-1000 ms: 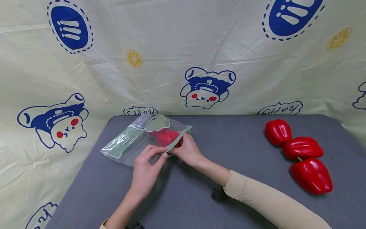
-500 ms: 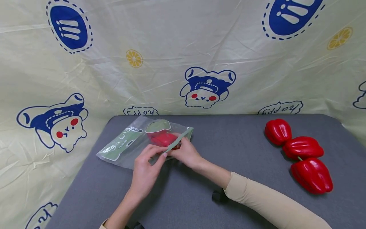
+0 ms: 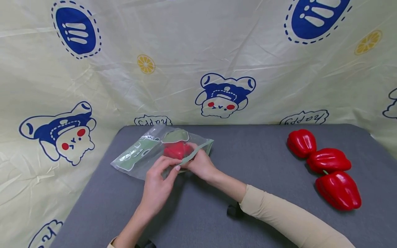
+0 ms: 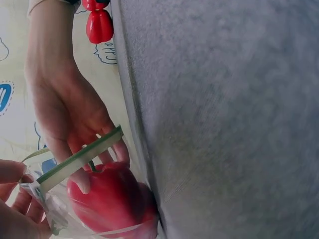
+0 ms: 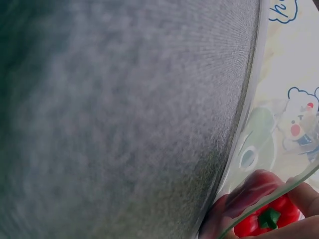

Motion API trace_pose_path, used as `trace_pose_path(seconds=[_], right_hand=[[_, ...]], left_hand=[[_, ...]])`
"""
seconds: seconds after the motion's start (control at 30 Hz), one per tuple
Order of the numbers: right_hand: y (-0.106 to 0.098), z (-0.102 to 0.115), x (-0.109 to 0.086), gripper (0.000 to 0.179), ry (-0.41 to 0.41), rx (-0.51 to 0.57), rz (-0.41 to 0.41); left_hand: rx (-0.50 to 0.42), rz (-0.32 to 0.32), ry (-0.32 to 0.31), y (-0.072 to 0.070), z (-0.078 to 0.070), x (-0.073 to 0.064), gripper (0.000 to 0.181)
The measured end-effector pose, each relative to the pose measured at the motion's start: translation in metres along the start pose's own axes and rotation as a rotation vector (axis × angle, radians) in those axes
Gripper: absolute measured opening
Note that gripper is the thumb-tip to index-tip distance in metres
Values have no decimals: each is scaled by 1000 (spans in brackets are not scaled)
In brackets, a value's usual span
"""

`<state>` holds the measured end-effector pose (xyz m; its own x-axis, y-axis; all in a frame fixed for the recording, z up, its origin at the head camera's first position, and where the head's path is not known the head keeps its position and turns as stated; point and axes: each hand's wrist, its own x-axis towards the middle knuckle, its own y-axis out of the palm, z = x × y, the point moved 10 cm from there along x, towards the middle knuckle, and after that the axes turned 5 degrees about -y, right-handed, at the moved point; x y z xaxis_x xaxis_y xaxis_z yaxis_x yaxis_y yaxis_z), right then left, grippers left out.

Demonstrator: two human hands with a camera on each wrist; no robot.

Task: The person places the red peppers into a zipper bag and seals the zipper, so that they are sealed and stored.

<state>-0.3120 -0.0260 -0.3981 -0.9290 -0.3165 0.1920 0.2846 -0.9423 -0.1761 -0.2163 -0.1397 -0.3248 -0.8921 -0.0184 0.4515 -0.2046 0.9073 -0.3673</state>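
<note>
A clear zip bag [image 3: 201,144] with green printing lies slanted at the left of the table, its mouth facing right. My left hand [image 3: 157,182] pinches the near end of the mouth between thumb and fingers. My right hand [image 3: 201,166] reaches into the mouth. In the left wrist view its thumb and fingers straddle a red bell pepper [image 4: 107,199], stem toward the palm. Behind that one, another red pepper [image 4: 149,205] shows partly inside the bag. The right wrist view has the gripped pepper's green stem [image 5: 269,218] just within the green-edged opening.
Three red bell peppers, a far one [image 3: 301,143], a middle one [image 3: 329,160] and a near one [image 3: 338,190], lie at the right of the grey table [image 3: 254,151]. A printed pale cloth [image 3: 173,93] hangs behind the table's far edge.
The bag has shifted slightly, most recently to the right. My right hand's fingers now show further inside it, and the dark patch beside them is covered. The left hand keeps its pinch.
</note>
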Motion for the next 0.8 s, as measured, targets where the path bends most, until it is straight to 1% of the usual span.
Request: trace_pose_path(seconds=[0.07,0.13,0.27,0.33,0.4,0.5,0.67,0.8], right_hand=[[2,1,-1,68,10,-7,10],[5,1,-2,71,22,-4,38],[12,-2,-4,76,67,23,97],[13,-4,-4,73,82,57,110],[13,-6,-5,69,96,86,114],[13,-8,-5,62,112,110,119],[11,-12,-7,59,137,113,126],[7,-11,-10,56,129,99,121]], left_hand=[[-6,-1,-8,-2,6,1,24],[-12,-10,-29,-5,4,2,24],[-5,-33,-58,-10,-13,1,20],[-2,-44,-69,-11,-23,1,19],[-5,-55,-81,-13,-27,1,18],[-23,-72,-100,-15,-26,1,18],[-43,-99,-123,-17,-21,1,18],[-52,-129,-126,-20,-19,1,18]])
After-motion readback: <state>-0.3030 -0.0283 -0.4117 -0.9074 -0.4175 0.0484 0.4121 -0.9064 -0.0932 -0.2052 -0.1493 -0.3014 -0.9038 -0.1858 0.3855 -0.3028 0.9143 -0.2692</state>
